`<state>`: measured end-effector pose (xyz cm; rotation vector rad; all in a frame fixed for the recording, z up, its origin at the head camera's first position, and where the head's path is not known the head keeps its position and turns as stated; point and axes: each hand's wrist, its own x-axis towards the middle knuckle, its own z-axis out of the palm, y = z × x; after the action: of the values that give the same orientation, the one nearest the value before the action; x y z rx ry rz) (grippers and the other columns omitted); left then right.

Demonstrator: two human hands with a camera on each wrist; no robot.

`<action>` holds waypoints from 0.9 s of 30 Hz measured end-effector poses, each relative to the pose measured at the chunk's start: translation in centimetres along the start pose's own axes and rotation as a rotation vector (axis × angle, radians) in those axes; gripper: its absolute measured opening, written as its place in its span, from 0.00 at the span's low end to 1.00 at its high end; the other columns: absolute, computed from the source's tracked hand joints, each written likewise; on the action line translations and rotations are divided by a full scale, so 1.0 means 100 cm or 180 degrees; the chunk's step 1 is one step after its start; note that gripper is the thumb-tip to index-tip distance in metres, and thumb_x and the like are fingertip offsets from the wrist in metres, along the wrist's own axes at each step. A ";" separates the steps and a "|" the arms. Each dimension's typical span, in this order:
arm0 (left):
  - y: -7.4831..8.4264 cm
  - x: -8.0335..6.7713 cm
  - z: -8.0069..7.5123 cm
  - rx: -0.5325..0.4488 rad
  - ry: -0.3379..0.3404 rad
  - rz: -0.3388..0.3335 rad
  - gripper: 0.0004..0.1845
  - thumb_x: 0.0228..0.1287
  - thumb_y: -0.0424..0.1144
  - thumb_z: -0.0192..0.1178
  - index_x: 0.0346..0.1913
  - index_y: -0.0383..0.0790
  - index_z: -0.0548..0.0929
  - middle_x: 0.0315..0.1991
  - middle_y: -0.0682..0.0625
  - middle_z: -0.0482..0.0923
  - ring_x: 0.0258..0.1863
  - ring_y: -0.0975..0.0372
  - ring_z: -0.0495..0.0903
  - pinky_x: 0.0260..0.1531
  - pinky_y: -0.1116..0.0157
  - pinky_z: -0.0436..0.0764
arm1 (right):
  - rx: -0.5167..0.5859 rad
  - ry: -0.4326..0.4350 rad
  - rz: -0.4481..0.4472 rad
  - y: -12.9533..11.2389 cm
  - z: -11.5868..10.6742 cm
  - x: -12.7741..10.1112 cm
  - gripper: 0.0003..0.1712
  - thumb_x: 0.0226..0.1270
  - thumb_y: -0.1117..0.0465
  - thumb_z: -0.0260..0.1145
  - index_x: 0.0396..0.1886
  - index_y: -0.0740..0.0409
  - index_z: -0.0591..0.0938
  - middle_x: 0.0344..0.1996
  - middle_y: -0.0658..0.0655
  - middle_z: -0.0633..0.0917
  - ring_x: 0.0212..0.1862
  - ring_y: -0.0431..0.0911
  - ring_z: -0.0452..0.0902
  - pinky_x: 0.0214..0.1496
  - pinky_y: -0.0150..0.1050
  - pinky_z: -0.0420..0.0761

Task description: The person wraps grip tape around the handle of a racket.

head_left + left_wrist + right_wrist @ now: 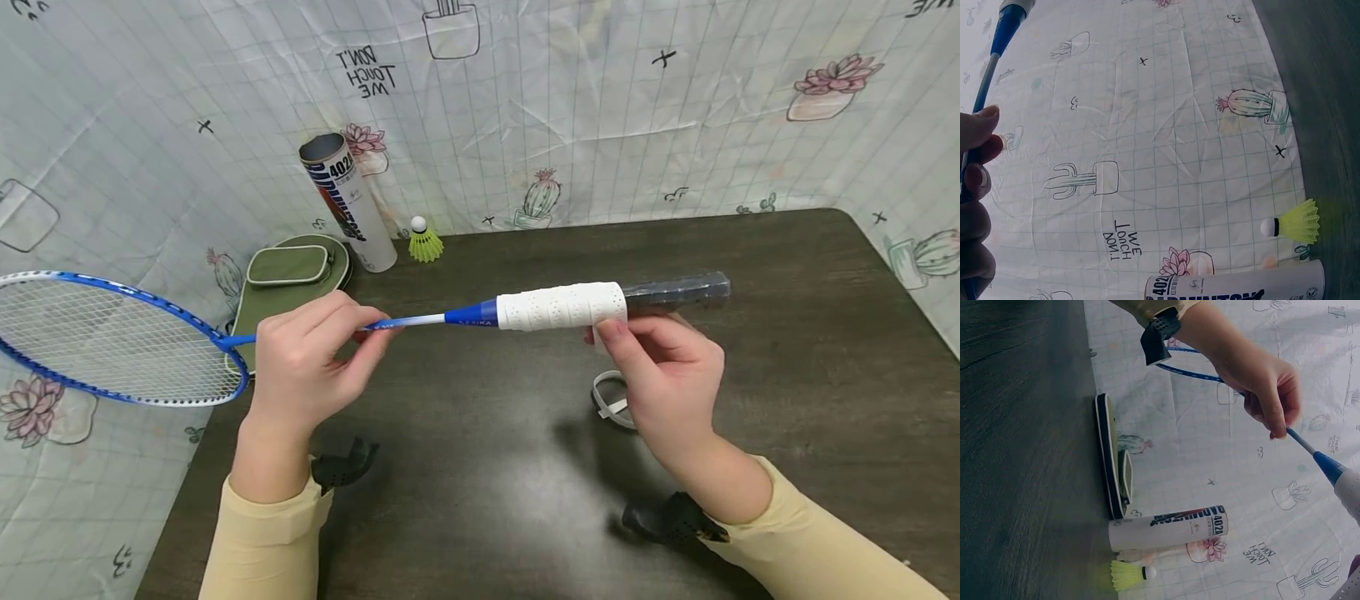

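Note:
A blue and white badminton racket (pixel 472 314) is held up over the table, its strung head (pixel 120 342) to the left. My left hand (pixel 303 358) pinches the thin shaft between thumb and fingers. White perforated grip tape (pixel 558 307) covers the upper part of the handle in overlapping turns. Beyond it, the butt end (pixel 678 289) shows dark and shiny. My right hand (pixel 671 375) pinches the tape at the lower edge of the wrapping, with some fingers hidden behind the handle. In the right wrist view, the left hand (pixel 1266 394) appears on the shaft.
At the back left stand a white shuttlecock tube (pixel 360 212) and a yellow shuttlecock (pixel 425 242). A green zip case (pixel 288 271) lies beside them, partly behind the racket. Below the right hand, a narrow white loop (pixel 600 400) shows against the dark table (pixel 480 500). A patterned cloth (pixel 600 108) hangs behind.

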<state>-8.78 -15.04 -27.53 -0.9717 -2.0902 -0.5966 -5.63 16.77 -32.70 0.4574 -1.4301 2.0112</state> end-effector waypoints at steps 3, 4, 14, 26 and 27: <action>0.000 0.002 -0.001 -0.0050 0.0028 0.0028 0.08 0.66 0.39 0.69 0.34 0.36 0.89 0.25 0.48 0.84 0.18 0.61 0.76 0.18 0.65 0.73 | 0.0042 -0.0001 -0.0027 -0.001 0.001 0.001 0.06 0.59 0.82 0.69 0.24 0.81 0.81 0.24 0.56 0.87 0.28 0.45 0.85 0.36 0.33 0.82; 0.000 0.002 -0.002 -0.0069 0.0032 0.0042 0.10 0.68 0.40 0.69 0.34 0.36 0.89 0.25 0.48 0.84 0.18 0.61 0.76 0.18 0.65 0.73 | 0.0062 -0.0002 -0.0033 -0.001 0.001 0.001 0.07 0.59 0.81 0.70 0.24 0.81 0.81 0.25 0.56 0.87 0.28 0.45 0.86 0.36 0.33 0.82; -0.001 0.000 -0.005 -0.0010 0.0040 -0.0006 0.15 0.72 0.45 0.67 0.33 0.37 0.89 0.24 0.50 0.85 0.17 0.64 0.72 0.18 0.66 0.68 | -0.0036 -0.0041 -0.0035 -0.001 0.002 -0.003 0.08 0.62 0.79 0.70 0.27 0.83 0.80 0.26 0.55 0.87 0.29 0.45 0.87 0.37 0.33 0.82; -0.002 -0.001 -0.006 0.0010 0.0127 -0.0022 0.15 0.71 0.48 0.67 0.32 0.39 0.90 0.21 0.52 0.82 0.16 0.65 0.70 0.17 0.67 0.65 | 0.0081 -0.0056 0.0056 0.000 0.004 -0.001 0.03 0.61 0.83 0.66 0.27 0.81 0.83 0.27 0.57 0.87 0.27 0.48 0.86 0.38 0.37 0.84; -0.002 -0.001 -0.006 -0.0007 0.0115 -0.0020 0.15 0.72 0.47 0.67 0.32 0.39 0.90 0.21 0.52 0.83 0.16 0.65 0.70 0.17 0.67 0.65 | 0.0079 -0.0058 0.0065 0.000 0.004 0.000 0.03 0.61 0.82 0.66 0.27 0.81 0.83 0.27 0.57 0.87 0.28 0.48 0.86 0.38 0.37 0.84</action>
<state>-8.61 -15.59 -27.29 -0.9493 -2.0619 -0.6151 -5.63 16.43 -32.59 0.4748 -1.4275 2.0478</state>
